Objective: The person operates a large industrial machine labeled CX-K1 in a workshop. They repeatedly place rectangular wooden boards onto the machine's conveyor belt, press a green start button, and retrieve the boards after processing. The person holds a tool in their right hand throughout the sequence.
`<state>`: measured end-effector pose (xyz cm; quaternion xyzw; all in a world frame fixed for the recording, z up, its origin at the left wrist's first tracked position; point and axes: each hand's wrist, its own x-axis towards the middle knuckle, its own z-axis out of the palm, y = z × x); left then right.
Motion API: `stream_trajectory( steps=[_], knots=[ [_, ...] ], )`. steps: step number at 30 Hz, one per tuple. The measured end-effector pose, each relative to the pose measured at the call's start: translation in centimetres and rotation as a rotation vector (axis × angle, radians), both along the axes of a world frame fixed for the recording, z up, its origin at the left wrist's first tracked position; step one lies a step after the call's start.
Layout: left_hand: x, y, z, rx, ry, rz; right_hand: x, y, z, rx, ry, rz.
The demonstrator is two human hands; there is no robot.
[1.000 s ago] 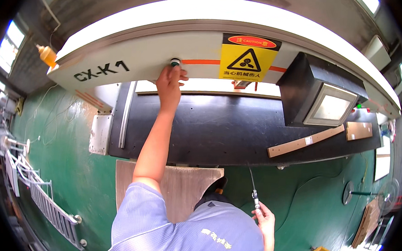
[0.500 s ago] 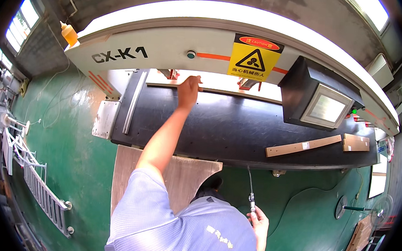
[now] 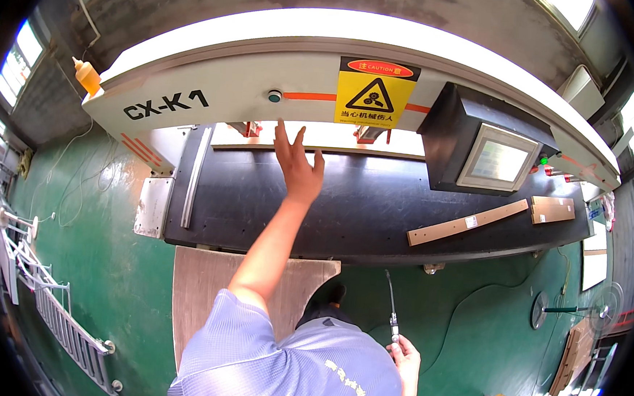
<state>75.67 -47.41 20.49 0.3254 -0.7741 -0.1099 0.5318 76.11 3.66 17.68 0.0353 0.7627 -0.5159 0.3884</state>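
My left hand (image 3: 298,169) reaches over the black machine table (image 3: 316,205) with its fingers spread and nothing in it. Its fingertips are just below the white machine housing (image 3: 264,108), close to the edge of a long pale board (image 3: 320,144) lying beneath that housing. Low on the right, my right hand (image 3: 407,357) is closed round a slim air blow gun (image 3: 394,329), whose thin, slightly bent nozzle points up toward the table's front edge. My fingers partly hide the gun's lower end.
A dark control box (image 3: 480,146) with a screen juts from the housing. On the table lie brown strips (image 3: 468,222) at right and a metal rail (image 3: 196,183) at left. A wood-grain board (image 3: 206,285) stands before the table; a white ladder (image 3: 77,328) is at far left.
My left hand has come away from the pale board's edge, and its fingers have spread. The right hand keeps hold of the air blow gun. The whole view has shifted slightly.
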Motion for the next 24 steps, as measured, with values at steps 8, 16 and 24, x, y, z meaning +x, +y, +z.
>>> stream_trajectory(
  steps=[8, 16, 24],
  knots=[
    [0.8, -3.0, 4.0, 0.008, -0.294, 0.18, -0.2, -0.6, 0.2, -0.056, -0.018, -0.016],
    [6.3, -6.8, -7.9, 0.21, -0.536, -0.05, -1.1, -1.2, -0.3, -0.038, 0.026, 0.154],
    [10.5, 4.7, -22.3, 0.277, -0.868, 0.156, -0.7, -0.8, -0.7, 0.017, 0.013, 0.188]
  ],
)
